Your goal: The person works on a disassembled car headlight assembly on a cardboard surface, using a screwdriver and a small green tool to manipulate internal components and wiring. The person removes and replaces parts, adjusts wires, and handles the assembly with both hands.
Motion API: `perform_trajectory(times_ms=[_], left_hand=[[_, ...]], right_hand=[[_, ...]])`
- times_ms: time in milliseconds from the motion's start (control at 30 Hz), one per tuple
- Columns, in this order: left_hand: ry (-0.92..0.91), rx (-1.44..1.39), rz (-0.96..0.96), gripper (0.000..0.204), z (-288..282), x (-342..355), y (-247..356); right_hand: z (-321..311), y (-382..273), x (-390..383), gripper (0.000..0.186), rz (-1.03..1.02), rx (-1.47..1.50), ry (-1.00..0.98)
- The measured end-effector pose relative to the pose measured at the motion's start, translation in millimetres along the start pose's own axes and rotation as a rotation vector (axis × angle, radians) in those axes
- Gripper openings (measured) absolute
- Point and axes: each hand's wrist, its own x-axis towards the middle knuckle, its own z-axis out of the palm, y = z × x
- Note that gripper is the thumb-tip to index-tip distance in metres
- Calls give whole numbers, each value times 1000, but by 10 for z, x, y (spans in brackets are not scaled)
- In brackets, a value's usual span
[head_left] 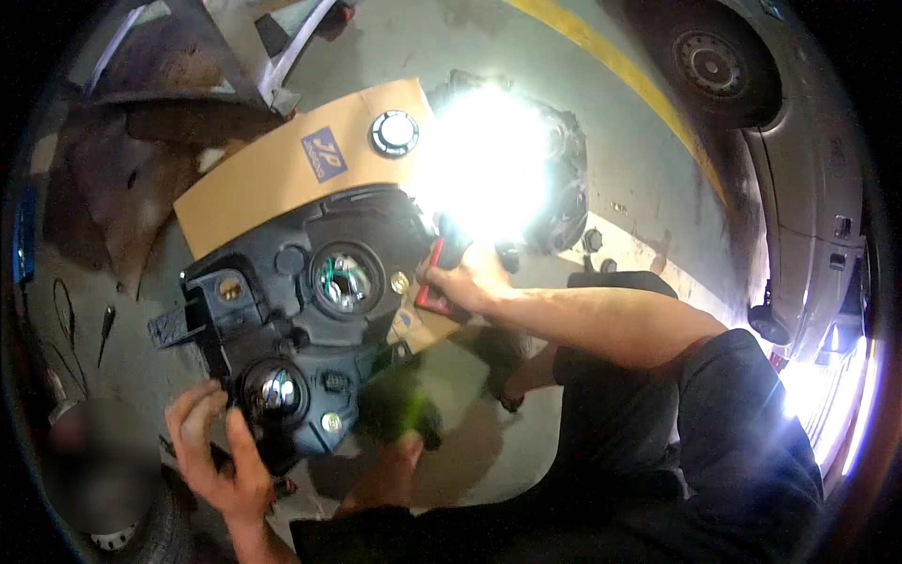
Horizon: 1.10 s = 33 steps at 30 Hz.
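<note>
A black car headlight (366,226) lies back side up below me, with two round openings showing the shiny insides and some green wire. My left hand (221,451) is at its lower left edge, thumb and fingers apart; whether the fingertips touch the housing I cannot tell. At the headlight's right side, my right hand (470,282) is closed round a red-edged tool (435,273). A glaring white light just beyond that hand hides most of what is there, including the tool's far end. Another dark headlight-like part (568,160) shows around the glare.
A cardboard box (272,188) lies beyond the headlight, with a round black cap (394,133) on it. A parked car (808,179) stands at the right. Car panels (178,85) lie at the far left, a black screwdriver-like tool (107,329) and a tyre (164,526) nearer me.
</note>
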Motion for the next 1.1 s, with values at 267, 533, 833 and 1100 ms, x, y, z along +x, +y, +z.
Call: perform_trajectory(times_ms=[267,533,833,1100], left_hand=[[-5,-21,145,12,-25,-178,-122],[82,133,138,7,150,-136,53],[10,360,358,17,417,-1,309],[-155,494,474,41,771,103,441]], right_hand=[[-502,-110,-12,39,35,516,-137],[-1493,-196,-76,64,-515,308,75],[-1101,394,663,89,-721,315,51],[-1052,-177,920,61,-869,-251,-159]])
